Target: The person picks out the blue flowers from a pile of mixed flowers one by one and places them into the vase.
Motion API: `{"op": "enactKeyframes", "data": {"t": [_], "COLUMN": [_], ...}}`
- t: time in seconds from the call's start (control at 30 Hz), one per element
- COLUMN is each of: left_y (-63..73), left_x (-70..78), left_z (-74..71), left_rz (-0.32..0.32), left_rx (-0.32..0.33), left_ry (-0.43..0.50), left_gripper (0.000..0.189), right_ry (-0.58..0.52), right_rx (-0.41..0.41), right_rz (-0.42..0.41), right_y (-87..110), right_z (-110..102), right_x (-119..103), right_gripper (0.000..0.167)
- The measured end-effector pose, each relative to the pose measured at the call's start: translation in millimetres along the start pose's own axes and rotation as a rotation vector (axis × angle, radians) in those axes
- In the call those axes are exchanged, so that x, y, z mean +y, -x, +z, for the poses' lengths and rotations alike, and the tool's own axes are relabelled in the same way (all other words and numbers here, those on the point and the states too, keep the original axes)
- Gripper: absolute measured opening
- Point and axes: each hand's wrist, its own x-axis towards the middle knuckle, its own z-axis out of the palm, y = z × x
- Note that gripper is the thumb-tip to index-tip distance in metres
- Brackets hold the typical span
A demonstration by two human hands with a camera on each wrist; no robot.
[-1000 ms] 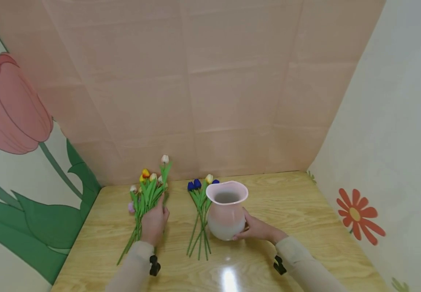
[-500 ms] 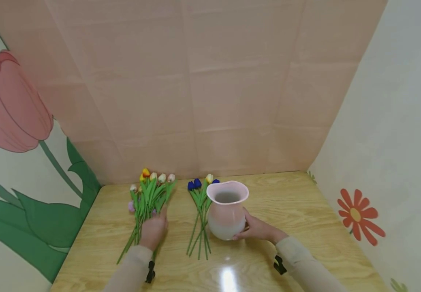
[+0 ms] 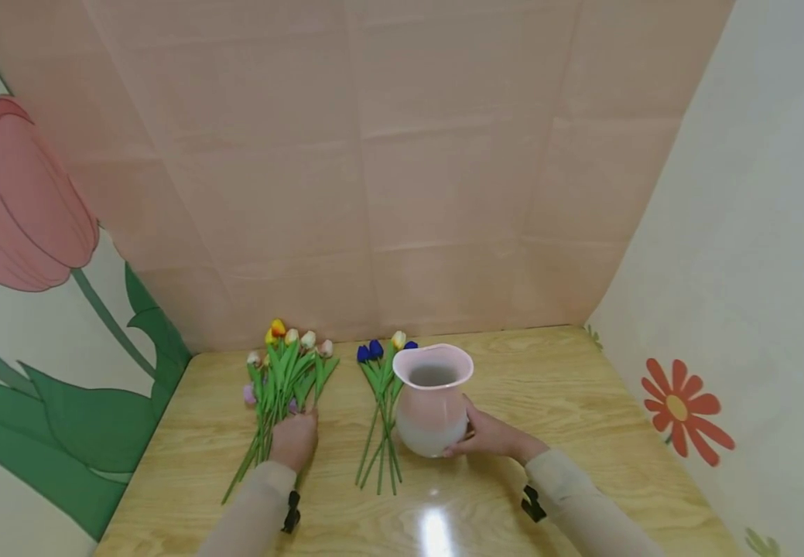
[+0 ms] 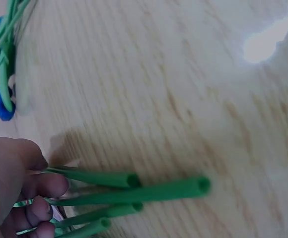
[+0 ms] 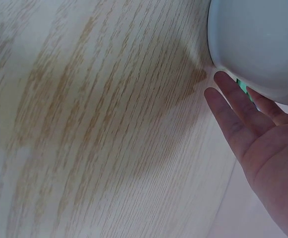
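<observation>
My left hand (image 3: 295, 441) rests low at the right side of a bunch of artificial tulips (image 3: 279, 379) lying on the table. In the left wrist view, its fingers curl round green tulip stems (image 4: 174, 193), whose cut ends stick out past the hand. White, yellow-orange, pale pink and purple heads show in the bunch. My right hand (image 3: 495, 435) holds the lower right side of a pink-and-white vase (image 3: 432, 418) with a wavy rim, standing upright. Seen from the right wrist, some fingers (image 5: 233, 119) reach along the vase's base while others pass behind it.
Between the left hand and the vase lies a smaller group of blue and pale yellow tulips (image 3: 381, 387), partly behind the vase. A pink cloth (image 3: 443, 193) hangs at the table's back edge. The wooden table (image 3: 583, 418) extends right to a painted wall (image 3: 757, 232).
My left hand has come down and slightly back; the pale tulip that stood out above the bunch now lies at its right side. The right hand and vase have stayed put.
</observation>
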Motion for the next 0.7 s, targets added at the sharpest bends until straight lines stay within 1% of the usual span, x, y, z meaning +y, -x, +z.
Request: {"op": "enactKeyframes", "data": {"t": [0.07,0.1,0.17,0.23,0.37,0.43,0.5,0.6,0.7], "left_y": [-2.6,-4.1,-7.7,-11.7,-19.0,-22.6,-25.3,-27.6,-28.0], "left_x": [0.2,0.4,2.2,6.0,17.6,24.9,31.9,41.8,50.0], "left_z": [0.8,1.1,-2.3,-8.6,-19.9,-25.7,-29.6,-29.7,-24.2], "left_rz": [-0.027,-0.033,-0.046,-0.065,-0.054,-0.038,-0.010,0.025,0.042], "left_rx": [-0.086,-0.119,-0.174,-0.204,-0.213,-0.191,-0.157,-0.102,-0.087], "left_ry": [0.033,0.044,0.071,0.101,0.144,0.186,0.215,0.258,0.252], "left_gripper": [0.007,0.008,0.005,0.003,0.016,0.023,0.024,0.023,0.024], "right_ry": [0.002,0.001,0.000,-0.002,-0.001,0.000,0.002,0.005,0.008], "right_rx": [0.002,0.003,0.005,0.006,0.007,0.009,0.012,0.015,0.015], "right_rz": [0.002,0.002,-0.004,-0.006,-0.011,-0.010,-0.011,-0.012,-0.014], "right_y": [-0.3,-0.5,-0.4,-0.5,-0.2,-0.1,0.0,-0.3,-0.6], "right_z": [0,0,0,0,0,0,1,1,1], "right_x": [0,0,0,0,1,1,0,0,0], "right_gripper": [0.106,0.106,0.106,0.105,0.105,0.106,0.106,0.106,0.106]}}
